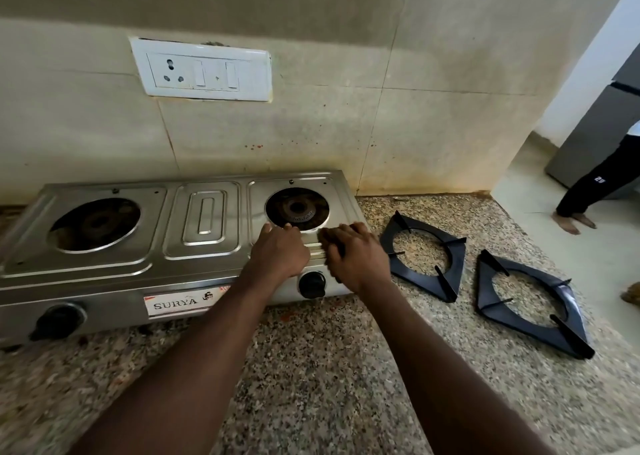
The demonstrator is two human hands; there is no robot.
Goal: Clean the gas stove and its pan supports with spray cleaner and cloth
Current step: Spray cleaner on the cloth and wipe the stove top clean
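Observation:
A steel two-burner gas stove (204, 226) stands on the granite counter against the wall. Both burners lie bare: the left burner (95, 224) and the right burner (297, 209). Two black pan supports lie on the counter right of the stove, the nearer pan support (424, 255) beside it and the farther pan support (533, 304) further right. My left hand (278, 252) rests on the stove top at the front rim of the right burner. My right hand (353, 252) lies beside it, fingers flat on the stove's front right edge. No spray bottle or cloth is in view.
Two black knobs (311, 284) sit on the stove's front. A white switch plate (204, 70) hangs on the stained tile wall. The counter's right edge drops to the floor, where another person's leg and foot (575, 217) stand near a grey fridge (602, 132).

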